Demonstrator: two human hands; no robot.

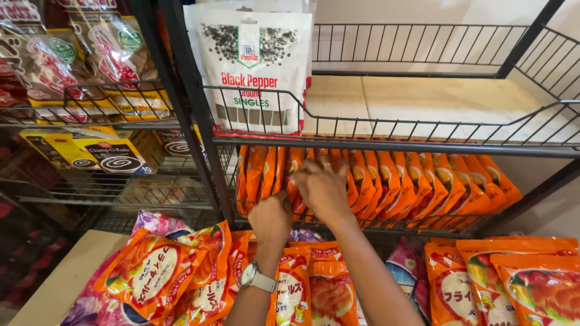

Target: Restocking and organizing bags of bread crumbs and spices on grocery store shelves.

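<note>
Orange sachets (386,181): light, soft, slippery; pinch top edges | right hand (322,188) grip: fingers narrow, among sachets | left hand (271,218) grip: curled below, contents hidden

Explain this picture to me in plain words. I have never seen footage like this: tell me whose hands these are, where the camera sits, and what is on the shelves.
There is no machine here. A person wears a camera on the head, so the single picture looks down along their own arms at a wire shelf rack.

The left hand, with a wristwatch on its wrist, and the right hand both reach into a row of orange packets standing upright on the middle shelf. The fingers are among the packets at the left of the row; whether either hand actually grips one cannot be told.

On the shelf above stands a white pouch of pepper; the rest of that shelf shows bare board. Below, in front, lie larger orange snack bags. To the left, another rack holds yellow boxes.
</note>
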